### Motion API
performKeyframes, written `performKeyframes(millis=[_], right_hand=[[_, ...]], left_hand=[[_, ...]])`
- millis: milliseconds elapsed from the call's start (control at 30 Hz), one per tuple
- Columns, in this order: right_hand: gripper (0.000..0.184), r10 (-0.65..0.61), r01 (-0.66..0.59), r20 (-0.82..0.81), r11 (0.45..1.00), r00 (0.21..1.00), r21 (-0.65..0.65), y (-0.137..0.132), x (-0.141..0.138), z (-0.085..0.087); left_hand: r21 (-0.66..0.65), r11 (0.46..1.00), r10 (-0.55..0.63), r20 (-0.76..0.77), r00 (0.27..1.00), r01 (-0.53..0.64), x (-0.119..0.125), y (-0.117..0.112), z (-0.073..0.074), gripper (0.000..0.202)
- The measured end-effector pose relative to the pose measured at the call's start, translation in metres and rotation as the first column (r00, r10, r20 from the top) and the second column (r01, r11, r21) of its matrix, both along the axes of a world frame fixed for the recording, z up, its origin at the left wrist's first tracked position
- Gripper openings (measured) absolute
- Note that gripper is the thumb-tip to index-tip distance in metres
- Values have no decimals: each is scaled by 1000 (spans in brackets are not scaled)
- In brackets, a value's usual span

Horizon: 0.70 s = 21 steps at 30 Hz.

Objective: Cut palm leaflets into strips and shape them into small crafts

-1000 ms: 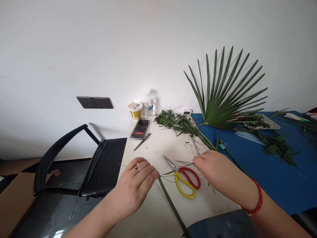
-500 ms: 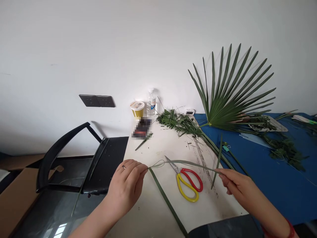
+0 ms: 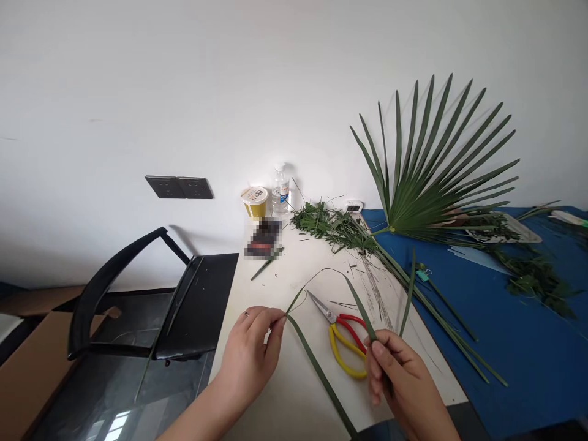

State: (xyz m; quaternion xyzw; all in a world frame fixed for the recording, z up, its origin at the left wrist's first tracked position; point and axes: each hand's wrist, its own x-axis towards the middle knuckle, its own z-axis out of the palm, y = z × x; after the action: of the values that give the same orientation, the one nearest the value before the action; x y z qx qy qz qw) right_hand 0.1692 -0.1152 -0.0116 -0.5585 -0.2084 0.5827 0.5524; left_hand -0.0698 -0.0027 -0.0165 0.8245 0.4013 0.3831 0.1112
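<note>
My left hand (image 3: 255, 343) pinches green palm leaf strips where they meet, with a small loop of thin strip just beyond the fingertips. One leaf strip (image 3: 316, 367) runs from that pinch down to the table's front edge. The other leaf strip (image 3: 356, 294) arches up and over to the right, into my right hand (image 3: 395, 364), which is closed on it between thumb and fingers. Under the arch lie scissors (image 3: 344, 352) with one yellow and one red handle, blades pointing away to the left. My right hand partly covers the red handle.
A large fan palm leaf (image 3: 422, 184) rises at the back right by a pile of shredded leaf (image 3: 335, 226). Behind are a bottle (image 3: 280, 190), a yellow cup (image 3: 255, 203) and a small white timer (image 3: 353, 207). A black chair (image 3: 206, 300) stands left; a blue surface (image 3: 528, 361) extends right.
My right hand has come left and nearer, so the strip between the hands now bows upward in an arch instead of stretching nearly straight. My left hand has shifted slightly right.
</note>
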Motion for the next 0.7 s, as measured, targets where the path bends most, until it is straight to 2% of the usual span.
performKeyframes(millis=[100,167,267,333,400,467,533,700], right_hand=[[36,-60,60,59,998,996,-9,3,-8,-1],[37,-118,120,214,993,970,4,5,-13,-2],[37,-224,186,512,975,830,125,11,-20,-3],[36,-254,126,641,963,724,239,16,-26,-4],[35,-228,3,696,951,681,309,21,-34,-4],[35,-162,-108,710,942,685,318,24,-42,-4],[36,-117,-155,696,936,708,315,25,-49,-2],[34,-34,-129,580,963,814,238,30,-54,1]], left_hand=[[-106,994,17,44,999,-12,3,-2,-2,9],[-197,980,19,72,997,-4,6,-4,-3,9],[-271,960,-37,106,994,64,12,-9,-4,10],[-272,954,-95,128,987,127,16,-12,-3,10],[-268,946,-142,156,977,180,19,-14,-1,10],[-269,937,-174,192,966,223,21,-15,2,12],[-273,927,-197,230,953,257,21,-15,5,14],[-300,897,-245,271,931,324,19,-15,3,17]])
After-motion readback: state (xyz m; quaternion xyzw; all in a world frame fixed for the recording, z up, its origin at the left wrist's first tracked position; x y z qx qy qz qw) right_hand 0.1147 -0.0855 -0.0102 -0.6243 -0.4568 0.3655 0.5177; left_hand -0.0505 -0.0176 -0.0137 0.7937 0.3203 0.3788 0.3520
